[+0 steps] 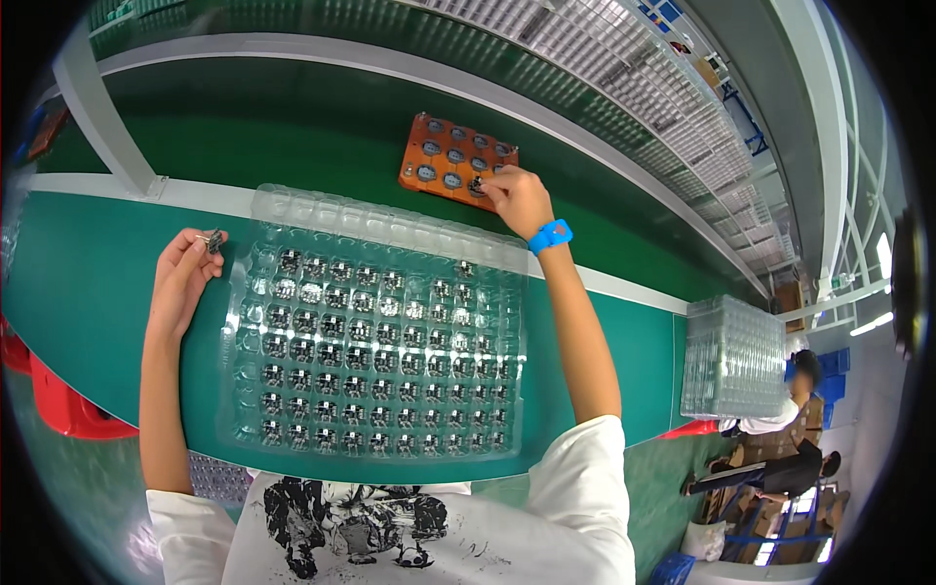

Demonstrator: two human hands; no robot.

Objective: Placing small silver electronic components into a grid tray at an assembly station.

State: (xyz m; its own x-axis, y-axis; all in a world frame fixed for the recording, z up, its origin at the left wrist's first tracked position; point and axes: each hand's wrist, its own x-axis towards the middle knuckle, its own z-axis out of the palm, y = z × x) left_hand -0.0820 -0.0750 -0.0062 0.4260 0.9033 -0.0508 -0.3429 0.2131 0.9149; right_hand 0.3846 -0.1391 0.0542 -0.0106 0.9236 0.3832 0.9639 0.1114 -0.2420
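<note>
My left hand (179, 276) is raised at the left of the tray, its fingertips closed on a small metal-and-black electronic part (213, 240). Reaching to the far side, my right hand (520, 200) pinches another small dark part (475, 184) over the near right corner of an orange fixture plate (413, 168). Rows of round grey seats cover that plate. Between my arms lies a clear plastic blister tray (244, 390), with many of the same small parts in its pockets; some pockets along its left side and far row hold none.
The tray lies on a green worktable (88, 263); the fixture rests on a darker green strip behind a pale rail (604, 285). A tall stack of clear trays (733, 359) stands at the right. Red stools (73, 395) are at lower left. Two people are at far right.
</note>
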